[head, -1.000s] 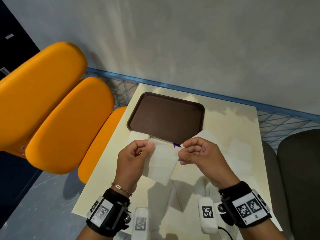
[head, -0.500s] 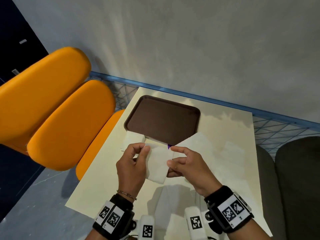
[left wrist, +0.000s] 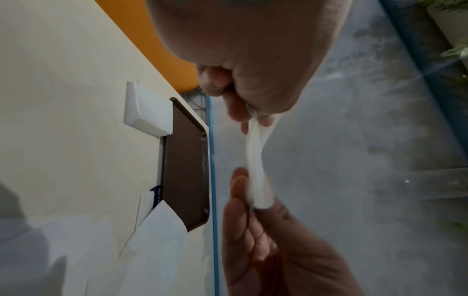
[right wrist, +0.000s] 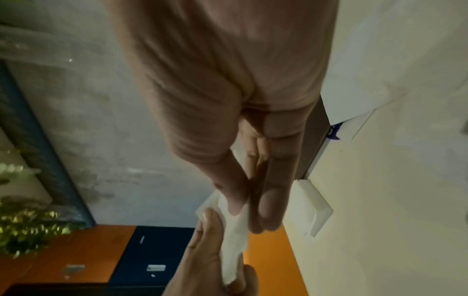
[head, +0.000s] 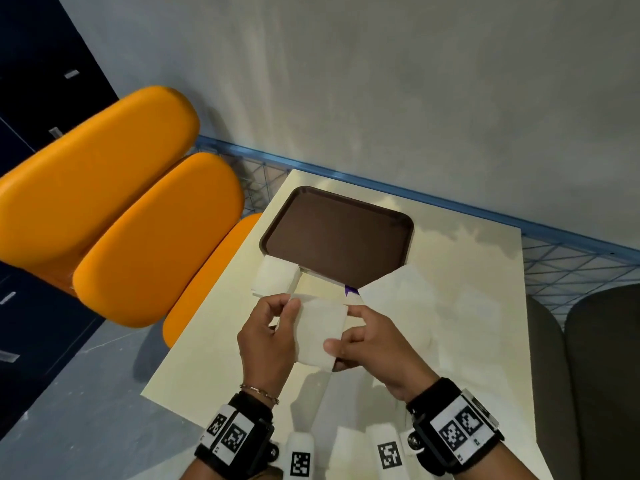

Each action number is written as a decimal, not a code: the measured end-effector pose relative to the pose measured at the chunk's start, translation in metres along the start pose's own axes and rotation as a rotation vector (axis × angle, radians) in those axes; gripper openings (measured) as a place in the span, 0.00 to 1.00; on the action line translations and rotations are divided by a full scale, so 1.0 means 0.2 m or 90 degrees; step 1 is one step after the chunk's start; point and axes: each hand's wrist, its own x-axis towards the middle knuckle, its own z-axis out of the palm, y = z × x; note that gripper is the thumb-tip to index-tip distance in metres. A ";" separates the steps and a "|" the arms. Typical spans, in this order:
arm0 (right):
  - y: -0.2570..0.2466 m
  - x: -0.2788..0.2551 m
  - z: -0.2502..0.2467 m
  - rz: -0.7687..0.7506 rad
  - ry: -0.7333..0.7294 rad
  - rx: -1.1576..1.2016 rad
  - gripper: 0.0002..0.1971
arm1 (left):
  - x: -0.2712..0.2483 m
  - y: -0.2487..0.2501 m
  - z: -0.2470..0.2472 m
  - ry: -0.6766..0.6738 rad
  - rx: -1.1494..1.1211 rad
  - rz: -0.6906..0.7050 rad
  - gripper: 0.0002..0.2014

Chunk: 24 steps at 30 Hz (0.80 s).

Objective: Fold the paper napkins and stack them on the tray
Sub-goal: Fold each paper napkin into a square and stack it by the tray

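A folded white napkin (head: 320, 332) (left wrist: 257, 160) (right wrist: 231, 248) hangs in the air between both hands above the cream table (head: 221, 348). My left hand (head: 268, 337) pinches its left edge. My right hand (head: 367, 344) pinches its right side between thumb and fingers. Behind them lies the dark brown tray (head: 337, 239) (left wrist: 186, 160), with nothing on it. A small stack of folded napkins (head: 275, 277) (left wrist: 147, 108) (right wrist: 312, 210) rests against the tray's near left corner. A pile of unfolded napkins (head: 405, 299) (left wrist: 157, 240) lies at the tray's near right corner.
Orange padded seats (head: 138, 237) stand left of the table. Dark grey seats (head: 602, 375) stand to its right. A blue wire fence (head: 571, 261) and a grey wall run behind. Something purple (head: 350, 290) peeks out under the unfolded pile.
The hands have lowered and drawn back from the tray's edge. The right hand shifted its hold down the napkin's right side, and the napkin now looks narrower.
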 end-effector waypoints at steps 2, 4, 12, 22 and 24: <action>0.00 0.02 0.02 0.012 0.006 -0.022 0.29 | 0.03 -0.04 0.00 -0.006 -0.011 -0.008 0.03; 0.00 0.05 0.04 0.028 0.001 -0.012 0.29 | 0.07 -0.08 0.00 -0.007 -0.016 -0.028 0.03; -0.08 0.20 0.16 0.096 -0.099 -0.013 0.33 | 0.33 -0.23 -0.05 -0.025 -0.042 -0.112 0.02; -0.15 0.60 0.22 -0.133 -0.084 -0.380 0.24 | 0.56 -0.41 -0.21 -0.536 -0.426 -0.692 0.08; -0.12 0.70 0.23 -0.122 -0.097 -0.388 0.12 | 0.56 -0.41 -0.21 -0.556 -0.373 -0.731 0.09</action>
